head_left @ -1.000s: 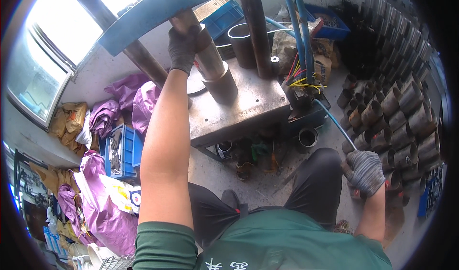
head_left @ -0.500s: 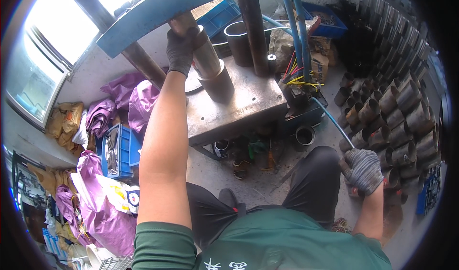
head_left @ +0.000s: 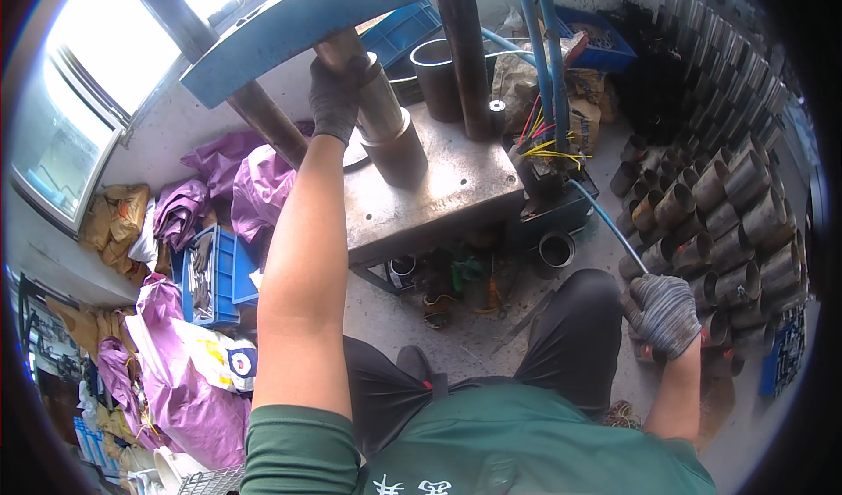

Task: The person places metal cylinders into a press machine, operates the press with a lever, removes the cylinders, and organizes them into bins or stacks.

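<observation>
In a dark glove, my left hand (head_left: 335, 100) is wrapped round the upper end of a shiny steel cylinder (head_left: 379, 105), just under the brown ram (head_left: 340, 49) of a press. Some of its fingers are hidden behind the metal. Below, the cylinder meets a wider, darker steel sleeve (head_left: 396, 155) standing upright on the metal press table (head_left: 438, 197). At the right, my right hand (head_left: 664, 315), in a grey striped glove, is closed round the near end of a thin lever rod (head_left: 610, 219), blue farther up, which slopes to the unit beside the table.
The press's blue crossbeam (head_left: 324, 21) spans above my left hand. A wide steel tube (head_left: 436, 78) stands at the table's back. Many steel tubes (head_left: 741, 232) are stacked at right. Blue hoses (head_left: 545, 56) hang near coloured wires. Purple sacks (head_left: 184, 381) and a blue crate (head_left: 226, 276) lie left.
The view has shifted slightly. Both hands keep their holds, and no clear movement of the cylinder or the lever rod shows.
</observation>
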Motion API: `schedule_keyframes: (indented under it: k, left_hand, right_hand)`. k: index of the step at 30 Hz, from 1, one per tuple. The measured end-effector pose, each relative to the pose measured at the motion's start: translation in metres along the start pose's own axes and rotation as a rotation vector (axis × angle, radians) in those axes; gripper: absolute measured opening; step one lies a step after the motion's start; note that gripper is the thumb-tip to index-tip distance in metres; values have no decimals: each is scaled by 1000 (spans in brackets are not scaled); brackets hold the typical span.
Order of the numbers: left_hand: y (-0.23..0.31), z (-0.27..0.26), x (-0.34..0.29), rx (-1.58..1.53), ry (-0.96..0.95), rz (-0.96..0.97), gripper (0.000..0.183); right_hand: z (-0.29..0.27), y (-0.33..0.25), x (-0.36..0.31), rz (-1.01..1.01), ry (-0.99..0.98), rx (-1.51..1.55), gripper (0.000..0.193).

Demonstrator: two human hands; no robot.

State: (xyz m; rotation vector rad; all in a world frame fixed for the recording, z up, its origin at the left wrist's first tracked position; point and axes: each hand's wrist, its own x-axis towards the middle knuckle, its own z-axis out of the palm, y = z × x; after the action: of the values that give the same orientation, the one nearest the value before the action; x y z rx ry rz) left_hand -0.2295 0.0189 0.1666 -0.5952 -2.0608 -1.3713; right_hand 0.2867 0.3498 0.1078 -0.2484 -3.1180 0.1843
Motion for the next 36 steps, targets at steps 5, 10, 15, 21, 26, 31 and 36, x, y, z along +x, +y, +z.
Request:
schedule_keyframes:
  k: [5,10,15,21,26,31,36]
  left_hand:
    - [-3,6,-6,72,-4,-12,72]
    - [1,3,-10,128,2,-39,72]
    - [6,4,-17,149,6,-42,69]
    - [0,8,-20,147,28,-36,64]
    - [-6,6,-18,-13,-9,80,55]
    - [4,20,-26,-211,-26,88,51]
    - [-15,12,-18,-14,13,13,64]
  right_hand:
    - [1,2,-1,11,9,5,39]
    - [1,2,-1,10,4,0,39]
    - [-1,1,0,13,-34,-32,39]
    - [-5,3,2,-9,-69,-49,39]
    - [-28,0,14,-49,-125,15,35]
    - [-67,9,56,-170,-15,-39,32]
    - [-101,-1,125,-443,762,-69,29]
